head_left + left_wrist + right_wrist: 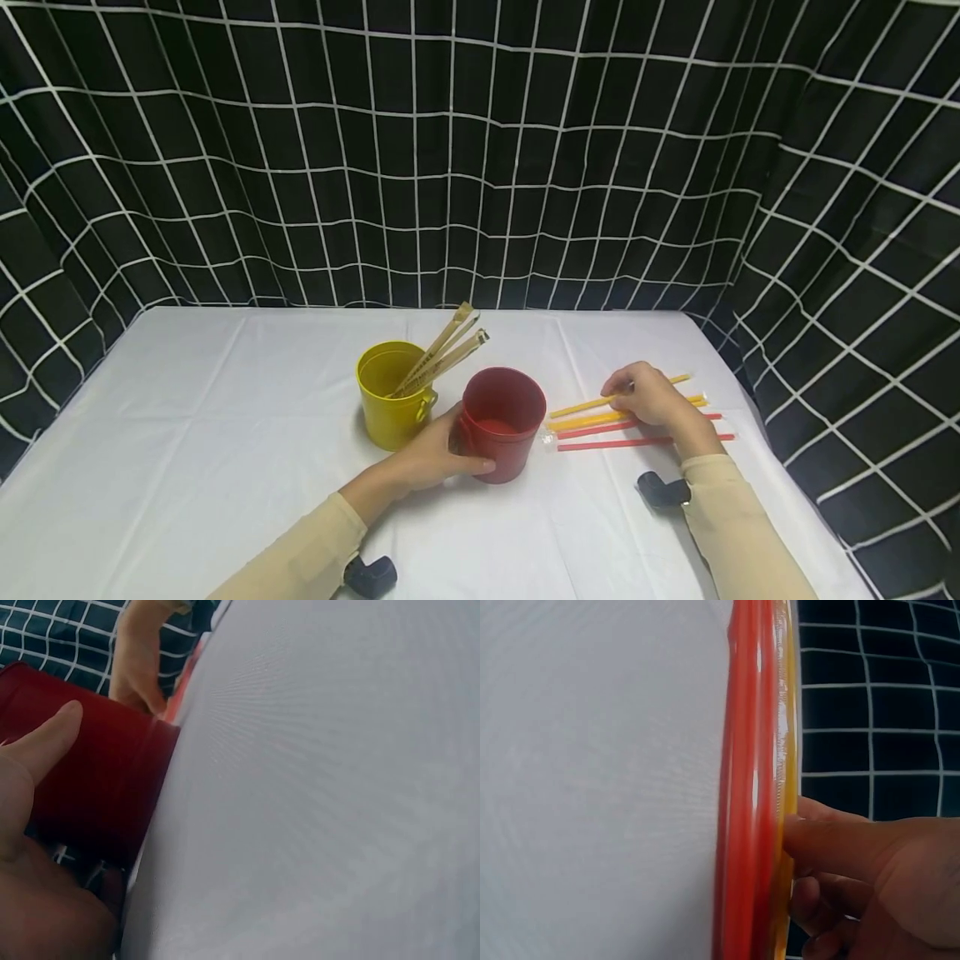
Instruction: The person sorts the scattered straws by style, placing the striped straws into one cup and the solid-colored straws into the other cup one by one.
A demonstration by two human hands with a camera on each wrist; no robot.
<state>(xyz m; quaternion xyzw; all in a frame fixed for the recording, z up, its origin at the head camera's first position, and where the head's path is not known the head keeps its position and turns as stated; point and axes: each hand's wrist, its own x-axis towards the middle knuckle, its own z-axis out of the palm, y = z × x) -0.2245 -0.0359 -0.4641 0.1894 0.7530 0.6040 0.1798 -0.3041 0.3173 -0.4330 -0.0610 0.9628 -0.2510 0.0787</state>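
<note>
In the head view my left hand (427,454) grips a small red bucket (506,425) standing on the table, with the thumb along its near side. The left wrist view shows that thumb against the red wall (97,765). My right hand (652,400) is over a row of wrapped drinking straws, its thumb and fingertips pinching a yellow straw (581,408). Nearer to me lie another yellow straw (592,422) and two red straws (600,446). In the right wrist view the thumb touches the yellow straw (786,787) beyond the red straws (746,787).
Left of the red bucket stands a yellow bucket (390,417) with several paper-wrapped sticks (442,354) leaning in it. A white cloth (225,450) covers the table. Black fabric with a white grid (420,150) hangs behind and at the sides.
</note>
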